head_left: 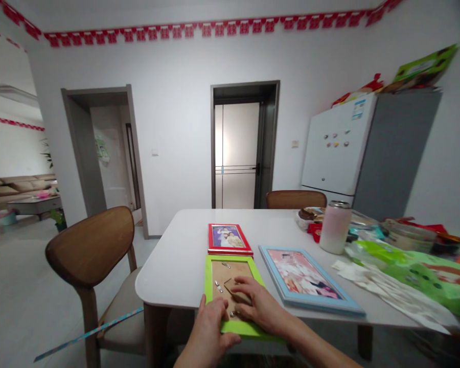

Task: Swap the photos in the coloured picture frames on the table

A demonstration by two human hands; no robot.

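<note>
A lime green picture frame (pixel 210 278) lies face down at the table's near edge, its brown backing board (pixel 218 271) upward. Small metal clips (pixel 218 287) are on the board. My left hand (pixel 214 327) grips the frame's near left side, fingers bent over its border. My right hand (pixel 258 304) is over the board, its fingers closed around what looks like the brown stand flap (pixel 238 296); they partly cover it. Just beyond lies a red picture frame (pixel 230 251) with a photo facing up. To the right is a light blue picture frame (pixel 278 281), also photo side up.
On the white table (pixel 176 260) stand a pink and white bottle (pixel 335 227), a green plastic package (pixel 417 276) and a white cloth (pixel 391 294) at the right. Wooden chairs stand at the left (pixel 92 245) and far side (pixel 297 198). A fridge (pixel 333 148) is behind.
</note>
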